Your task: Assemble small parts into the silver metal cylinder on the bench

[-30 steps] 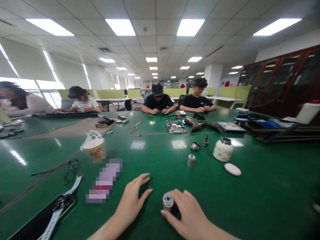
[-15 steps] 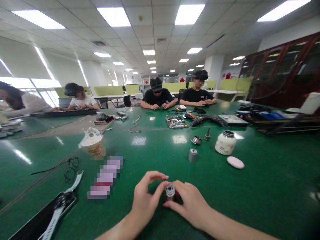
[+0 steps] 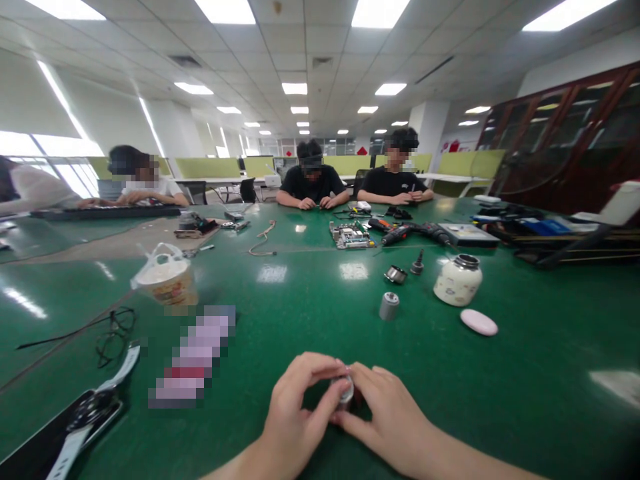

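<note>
On the green table just in front of me stands a small silver metal cylinder that looks like a small motor. My left hand curves around its left side, the thumb lying over the top and the fingers bent behind. From the right, my right hand grips the side of the cylinder between thumb and fingers. Most of the cylinder is hidden by both hands. A similar grey metal cylinder stands upright farther off. Behind it lie a short metal ring-like part and a dark geared part.
To the right are a cream jar and a pink oval object. Leftward lie a wristwatch, glasses and a bagged tub. A circuit board and power drill lie beyond. Several people sit around the table.
My left thumb has moved over the top of the cylinder, covering the dark hole seen there before. My left fingers have come closer to the right hand. The view has tilted down slightly.
</note>
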The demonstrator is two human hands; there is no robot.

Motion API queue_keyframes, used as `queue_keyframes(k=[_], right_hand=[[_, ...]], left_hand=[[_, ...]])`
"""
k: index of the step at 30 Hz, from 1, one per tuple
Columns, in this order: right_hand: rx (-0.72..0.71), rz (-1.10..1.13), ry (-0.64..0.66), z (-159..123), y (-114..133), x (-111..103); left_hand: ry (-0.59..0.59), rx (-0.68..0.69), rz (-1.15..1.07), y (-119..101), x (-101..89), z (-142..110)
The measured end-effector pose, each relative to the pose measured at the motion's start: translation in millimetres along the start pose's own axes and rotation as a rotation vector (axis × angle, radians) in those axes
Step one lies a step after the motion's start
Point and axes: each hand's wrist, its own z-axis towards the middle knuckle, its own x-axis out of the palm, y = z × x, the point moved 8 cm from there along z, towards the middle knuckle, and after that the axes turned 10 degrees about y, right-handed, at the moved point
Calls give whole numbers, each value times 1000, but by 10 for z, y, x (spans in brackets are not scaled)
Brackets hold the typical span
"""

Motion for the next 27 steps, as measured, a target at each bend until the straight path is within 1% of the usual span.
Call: queue_keyframes(k=[2, 4, 8, 10, 14, 18, 22, 27], right_hand=[[-29, 41, -23, -11, 24, -31], [-70, 131, -68, -37, 40, -84], [-147, 321, -269, -132, 5, -272], [-146, 347, -321, -148, -27, -329], [-110, 389, -254, -69, -56, -318], [-93, 409, -230, -5, -45, -312], [-51, 460, -207, 42, -35, -330], [-27, 455, -191, 70, -82, -399]], left_hand=[[24, 5, -1, -29, 15, 2], [32, -15, 18, -43, 16, -20], [29, -117, 152, -11, 20, -129], [36, -184, 190, 48, 40, -180], [96, -309, 113, 190, 112, -194], [128, -371, 44, 246, 131, -148], [148, -365, 76, 245, 134, -140], [122, -284, 304, 177, 110, -152]])
